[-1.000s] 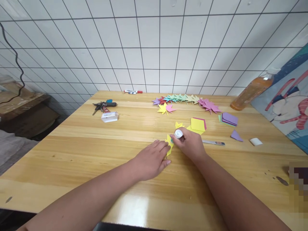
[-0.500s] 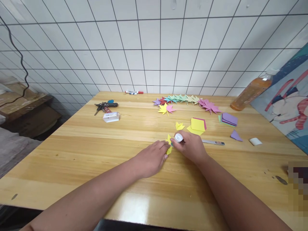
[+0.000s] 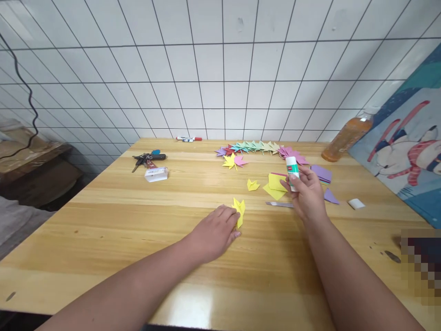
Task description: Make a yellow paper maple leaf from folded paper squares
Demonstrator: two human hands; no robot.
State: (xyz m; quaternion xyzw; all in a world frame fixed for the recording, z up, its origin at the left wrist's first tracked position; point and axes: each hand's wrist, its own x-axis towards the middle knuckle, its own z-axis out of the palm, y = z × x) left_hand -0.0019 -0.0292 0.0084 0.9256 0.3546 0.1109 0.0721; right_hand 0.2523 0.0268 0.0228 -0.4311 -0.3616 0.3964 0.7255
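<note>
Tiled wall (image 3: 172, 64) behind; bench (image 3: 120, 207) set against it. Folded-paper row (image 3: 257, 146), many-pointed, curves along the far side, perhaps parked there beyond the elbows. Drink bottle (image 3: 347, 136) far right, beside the picture panel (image 3: 406, 138), probably kept away from the paper.

Left hand (image 3: 213, 233): palm down, fingers nearly straight, gripping nothing; fingertips rest on a yellow folded piece (image 3: 240, 209), likely to steady it flat on the bench. Right hand (image 3: 312, 195): fingers curled round a glue stick (image 3: 292, 172), held near upright above the bench, apart from the yellow piece, presumably so no glue strays. Cap on or off: cannot tell.

Yellow sheets (image 3: 276, 182) beyond the metal-looking strip (image 3: 279, 204), seemingly kept within reach. Smallest: second yellow fold (image 3: 253, 185), lying apart, untouched.
</note>
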